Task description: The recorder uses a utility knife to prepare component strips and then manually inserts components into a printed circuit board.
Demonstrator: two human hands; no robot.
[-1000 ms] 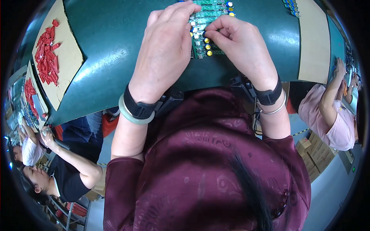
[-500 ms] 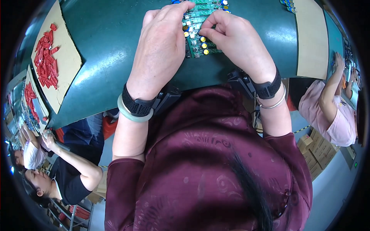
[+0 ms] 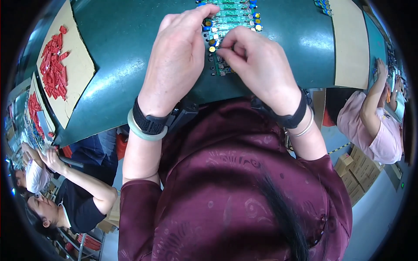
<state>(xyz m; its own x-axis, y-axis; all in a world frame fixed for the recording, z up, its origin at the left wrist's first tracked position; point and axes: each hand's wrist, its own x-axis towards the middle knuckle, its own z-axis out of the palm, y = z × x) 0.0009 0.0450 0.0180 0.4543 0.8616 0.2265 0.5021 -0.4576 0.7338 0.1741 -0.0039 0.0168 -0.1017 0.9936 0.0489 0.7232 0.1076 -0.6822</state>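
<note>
A panel of green circuit boards (image 3: pixel 233 19) lies on the dark green tabletop, with small blue and yellow round-topped components (image 3: pixel 212 49) along both sides. My left hand (image 3: pixel 180 54) lies along the panel's left side, its index finger reaching over the edge. Its other fingers are mostly hidden, but it appears to grip the panel. With thumb and index finger pinched together, my right hand (image 3: pixel 263 65) is over the panel's near part, close to a yellow-topped component. Whatever is in the pinch is too small and covered to name. The hand hides part of the panel's near right side.
On the left, red plastic pieces (image 3: pixel 53 69) are heaped on a cardboard sheet (image 3: pixel 80 65). Another cardboard sheet (image 3: pixel 352 48) lies on the right, beside small blue-topped components (image 3: pixel 323 6). Co-workers sit at left (image 3: pixel 82 200) and right (image 3: pixel 370 122).
The panel has shifted a little toward me. My right hand has moved slightly left and nearer, still pinching, and now covers the near yellow-topped components. My left hand has shifted slightly left.
</note>
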